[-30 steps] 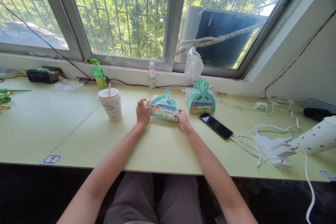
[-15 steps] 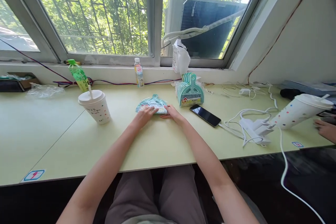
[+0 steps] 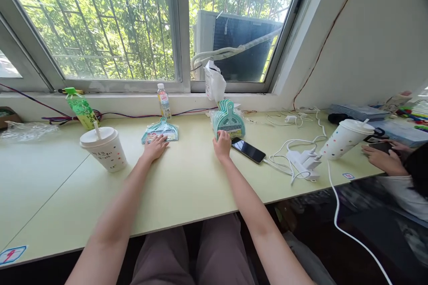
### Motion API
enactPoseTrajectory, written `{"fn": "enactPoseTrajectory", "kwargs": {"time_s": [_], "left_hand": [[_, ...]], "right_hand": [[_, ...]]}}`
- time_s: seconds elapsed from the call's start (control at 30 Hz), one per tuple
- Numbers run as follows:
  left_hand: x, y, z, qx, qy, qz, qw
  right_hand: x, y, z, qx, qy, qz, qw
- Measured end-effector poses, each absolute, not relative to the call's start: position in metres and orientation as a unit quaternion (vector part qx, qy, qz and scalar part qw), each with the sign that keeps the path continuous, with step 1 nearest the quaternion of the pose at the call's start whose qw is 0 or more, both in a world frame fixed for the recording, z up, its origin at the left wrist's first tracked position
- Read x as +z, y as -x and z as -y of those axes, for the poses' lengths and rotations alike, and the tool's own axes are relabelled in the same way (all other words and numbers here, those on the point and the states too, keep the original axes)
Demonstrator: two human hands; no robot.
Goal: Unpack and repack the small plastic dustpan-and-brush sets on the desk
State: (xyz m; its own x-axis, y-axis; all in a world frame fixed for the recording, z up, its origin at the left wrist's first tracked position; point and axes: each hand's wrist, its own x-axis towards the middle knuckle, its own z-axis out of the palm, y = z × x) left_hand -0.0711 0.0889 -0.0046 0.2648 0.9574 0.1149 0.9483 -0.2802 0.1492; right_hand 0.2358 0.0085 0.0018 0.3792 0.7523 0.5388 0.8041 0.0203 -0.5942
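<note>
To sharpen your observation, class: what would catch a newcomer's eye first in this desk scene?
On the pale green desk, the left hand touches a flat teal dustpan pack, while the right hand touches an upright stack of teal dustpans beside a black phone. A lidded dotted cup stands to the left; another person's hand shows far right.

The head camera looked forward and down over the pale green tabletop (image 3: pixel 187 187). A barred glass window (image 3: pixel 100 22) stood beyond the fingers (image 3: pixel 160 141).
</note>
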Motion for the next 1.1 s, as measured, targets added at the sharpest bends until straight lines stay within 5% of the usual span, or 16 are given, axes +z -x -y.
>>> {"fn": "enactPoseTrajectory", "kwargs": {"time_s": [0.33,0.5,0.7,0.87,1.1], "left_hand": [[-0.006,0.074,-0.109,0.131,-0.767,-0.628,-0.016],[-0.002,0.064,-0.076,0.249,-0.804,-0.537,-0.053],[-0.003,0.03,-0.021,0.342,-0.792,-0.445,0.24],[0.007,0.005,-0.009,0.357,-0.648,-0.389,0.55],[0.013,0.023,-0.015,0.414,-0.558,-0.315,0.647]], "right_hand": [[-0.013,-0.242,-0.024,-0.054,0.787,0.512,0.34],[-0.012,-0.238,-0.023,-0.089,0.794,0.52,0.302],[-0.002,-0.229,-0.008,-0.163,0.731,0.601,0.28],[0.024,-0.194,0.015,-0.147,0.669,0.633,0.362],[0.019,-0.123,0.043,-0.083,0.503,0.815,0.275]]}}
